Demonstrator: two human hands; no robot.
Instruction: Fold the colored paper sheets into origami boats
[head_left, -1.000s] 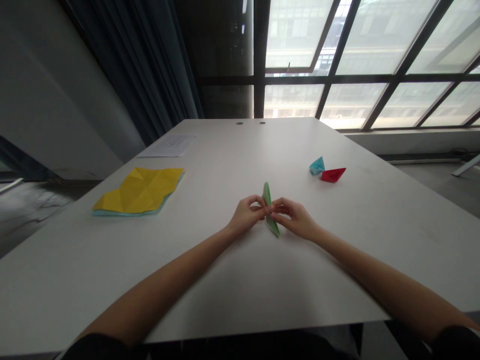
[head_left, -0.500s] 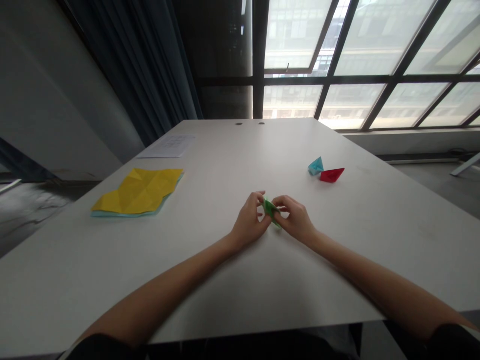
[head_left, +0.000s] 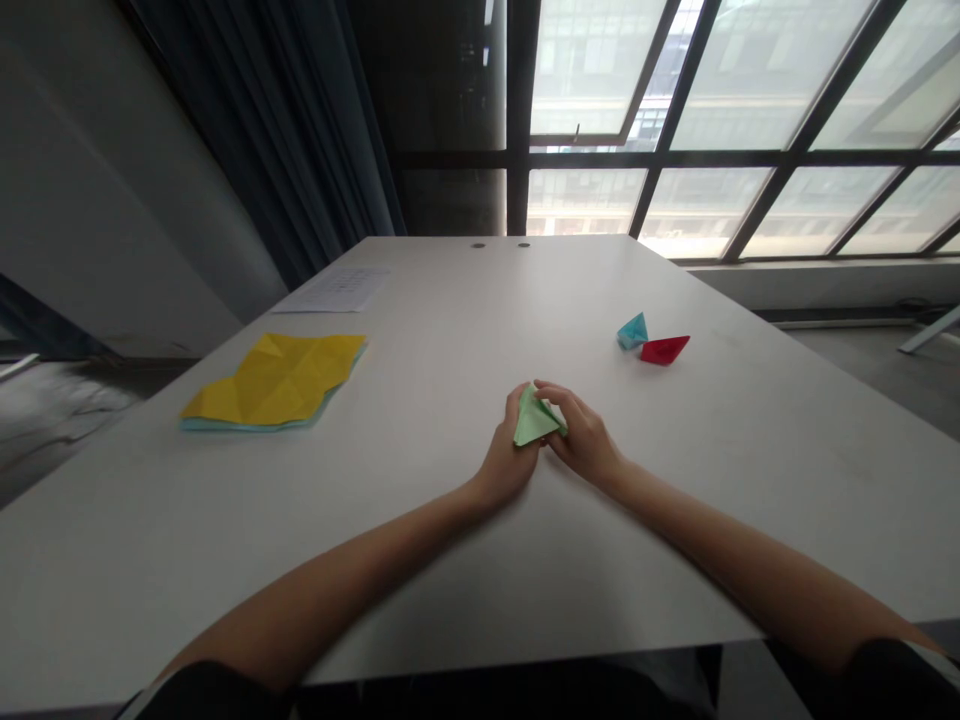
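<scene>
A folded piece of light green paper [head_left: 535, 418] is held between my two hands above the middle of the table, a roughly triangular face turned up. My left hand [head_left: 508, 455] grips its left side from below, the fingers partly hidden behind the paper. On the right edge, my right hand [head_left: 589, 437] closes with its fingers over the top and the thumb low. Beyond my right hand lie a folded red paper boat [head_left: 664, 350] and a small folded blue paper piece [head_left: 632, 332], close together.
To the left, a creased yellow sheet [head_left: 277, 380] lies on light blue paper [head_left: 251, 426]. Behind it is a printed white sheet [head_left: 335, 291]. The white table [head_left: 465, 330] reaches toward the windows, with two dark round spots near its far edge.
The green paper has been turned in my hands: its narrow, darker side showed before, and now a broad, pale triangular face shows. Both hands have shifted their hold slightly.
</scene>
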